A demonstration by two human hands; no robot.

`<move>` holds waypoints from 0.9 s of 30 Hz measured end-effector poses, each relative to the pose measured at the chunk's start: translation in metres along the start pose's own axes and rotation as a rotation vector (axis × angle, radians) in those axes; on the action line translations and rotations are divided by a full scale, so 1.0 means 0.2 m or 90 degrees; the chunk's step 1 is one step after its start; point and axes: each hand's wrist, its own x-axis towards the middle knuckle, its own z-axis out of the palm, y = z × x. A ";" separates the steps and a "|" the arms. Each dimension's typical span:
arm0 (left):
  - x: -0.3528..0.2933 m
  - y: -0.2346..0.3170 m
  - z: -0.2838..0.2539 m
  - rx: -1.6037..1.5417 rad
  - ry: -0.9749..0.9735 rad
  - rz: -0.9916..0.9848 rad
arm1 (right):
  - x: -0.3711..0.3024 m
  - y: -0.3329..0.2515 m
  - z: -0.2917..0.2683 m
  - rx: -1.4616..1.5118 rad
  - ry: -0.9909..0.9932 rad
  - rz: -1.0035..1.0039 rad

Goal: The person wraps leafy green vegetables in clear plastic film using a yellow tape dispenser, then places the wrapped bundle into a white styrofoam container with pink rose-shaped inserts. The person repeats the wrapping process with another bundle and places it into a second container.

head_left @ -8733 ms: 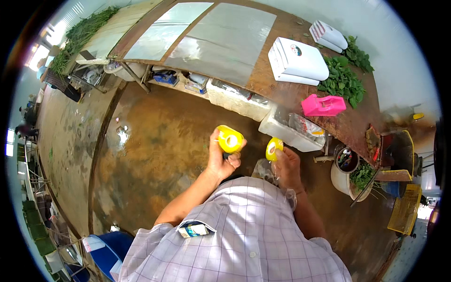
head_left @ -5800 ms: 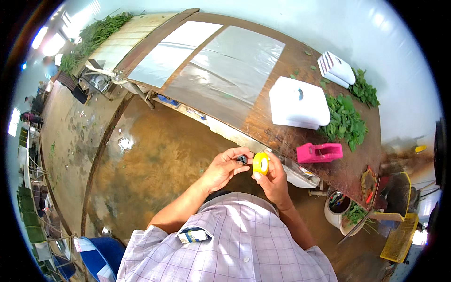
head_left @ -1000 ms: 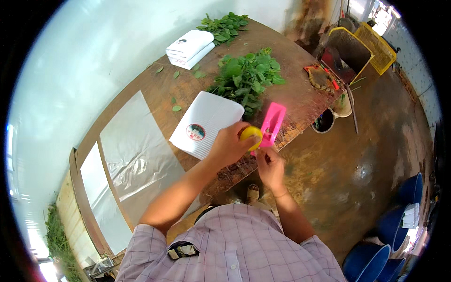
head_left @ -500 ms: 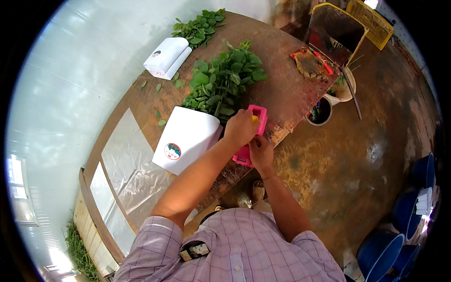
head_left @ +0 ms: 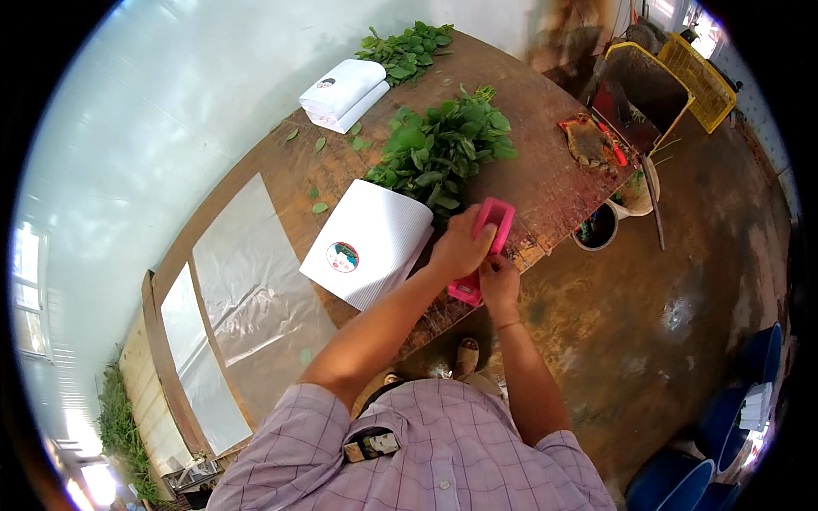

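My left hand is closed over the upper side of a pink plastic tape dispenser at the front edge of the wooden table. My right hand grips the dispenser's lower end from below. The yellow tape roll seen earlier is hidden under my left hand. Just left of my hands lies a white stack of bags with a round sticker. A pile of green leafy herbs lies behind the dispenser.
A second white stack and more herbs lie at the table's far end. Clear plastic sheets cover the left part. A bucket, a yellow crate and blue bins stand on the wet floor.
I turned from the floor side to the table. Both hands carried the yellow tape roll to the pink dispenser and now clasp the dispenser, with the roll out of sight.
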 end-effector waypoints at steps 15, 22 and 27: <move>-0.71 -0.47 0.15 -0.399 -0.117 -0.056 | -0.52 -0.17 -0.05 0.324 -0.046 0.176; -1.01 -0.50 -0.25 -0.421 -0.232 -0.204 | -0.50 -0.03 0.08 0.267 -0.022 0.185; -1.20 -0.71 -0.50 -0.470 0.026 -0.347 | -0.63 0.13 0.10 0.211 -0.105 0.223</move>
